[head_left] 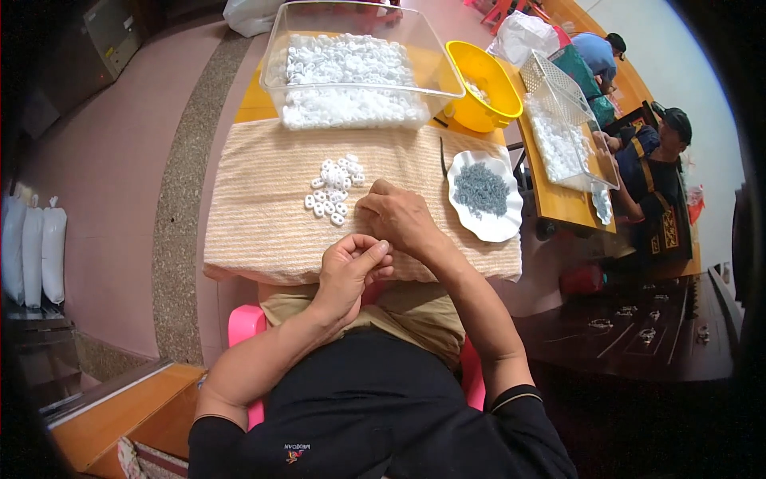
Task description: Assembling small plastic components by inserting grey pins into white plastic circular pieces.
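Note:
Small white oval plastic pieces with holes [335, 188] lie in a loose pile on a striped towel [255, 191]. Beside the pile's right edge, my right hand [399, 217] is closed, its fingers curled down to the towel and the fingertips mostly hidden. Nearer my body, my left hand [348, 275] pinches thumb against fingers; anything in that pinch is too small or covered to make out. A white scalloped plate [463, 219] to the right bears a heap of small grey parts [480, 190].
Behind the towel stands a clear bin [279, 102] of white pieces, next to a yellow basin [488, 118]. A thin black stick [444, 157] lies by the plate. At right, a person [654, 156] sits at another table [550, 203] with a white basket [558, 84]. White sacks [53, 251] stand far left.

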Motion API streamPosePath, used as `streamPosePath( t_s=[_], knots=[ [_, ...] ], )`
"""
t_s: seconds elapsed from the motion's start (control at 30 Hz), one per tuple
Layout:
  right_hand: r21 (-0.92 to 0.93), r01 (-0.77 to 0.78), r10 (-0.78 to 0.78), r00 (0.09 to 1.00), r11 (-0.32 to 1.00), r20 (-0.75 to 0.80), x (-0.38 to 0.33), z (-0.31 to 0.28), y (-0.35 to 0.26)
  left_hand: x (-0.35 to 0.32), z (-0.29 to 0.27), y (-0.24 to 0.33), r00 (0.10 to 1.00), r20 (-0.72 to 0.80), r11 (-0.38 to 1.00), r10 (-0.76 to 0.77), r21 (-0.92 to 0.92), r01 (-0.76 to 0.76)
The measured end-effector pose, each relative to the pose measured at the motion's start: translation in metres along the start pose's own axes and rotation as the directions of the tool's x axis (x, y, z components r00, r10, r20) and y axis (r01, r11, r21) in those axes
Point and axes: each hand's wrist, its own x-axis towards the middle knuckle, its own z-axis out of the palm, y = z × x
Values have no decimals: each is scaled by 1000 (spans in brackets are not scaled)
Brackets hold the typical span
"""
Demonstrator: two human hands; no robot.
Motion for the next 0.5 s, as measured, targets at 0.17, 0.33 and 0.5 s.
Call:
streamPosePath(
  t_s=[0.17, 0.33, 0.5],
  knots=[
    [182, 88, -51, 978, 979, -203, -8, 3, 9, -1, 0, 3, 1000, -25, 1000, 18, -10, -18],
    [789, -189, 256, 966, 585, 42, -25, -6, 6, -1, 2, 7, 996, -68, 998, 62, -21, -64],
    [871, -184, 212, 973, 456, 94, -39, -8, -3, 1, 1, 4, 996, -69, 998, 64, -21, -65]
  ],
)
